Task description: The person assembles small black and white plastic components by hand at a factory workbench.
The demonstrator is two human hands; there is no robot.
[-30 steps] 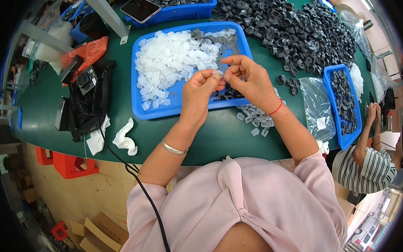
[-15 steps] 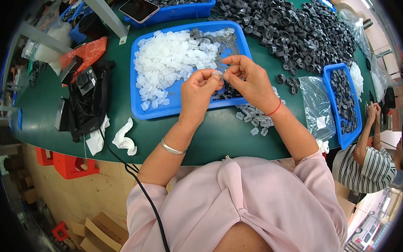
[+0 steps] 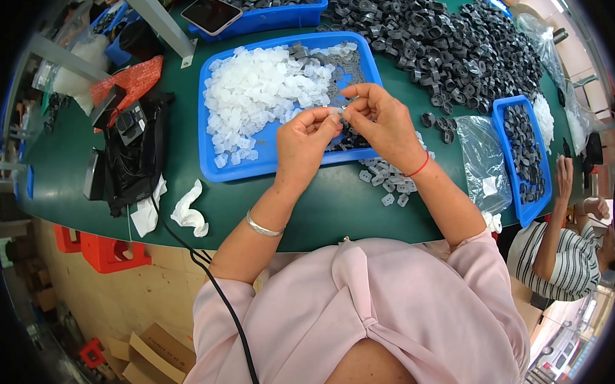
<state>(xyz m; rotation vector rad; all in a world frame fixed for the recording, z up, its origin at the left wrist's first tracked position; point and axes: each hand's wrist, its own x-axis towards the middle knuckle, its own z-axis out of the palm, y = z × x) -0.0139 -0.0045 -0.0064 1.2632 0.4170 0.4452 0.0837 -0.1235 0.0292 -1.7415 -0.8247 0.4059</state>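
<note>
My left hand is pinched over the near side of a blue tray, with a small pale plastic piece between its thumb and forefinger. My right hand meets it from the other side, thumb and forefinger closed at the same piece. Whether that hand holds a second small part cannot be made out. Translucent white plastic pieces are heaped in the tray's left and middle. Grey flat parts lie along its right side, and some dark parts are partly hidden beneath my right hand.
Black ring-like parts form a large pile at the back right. Grey flat pieces lie beside my right wrist. A clear bag and a narrow blue tray stand rightward. At left are a phone, black bag and crumpled tissue.
My hands stay almost in place, with only small finger shifts around the pale piece. At the far right, a co-worker's hands have moved apart, one of them raised.
</note>
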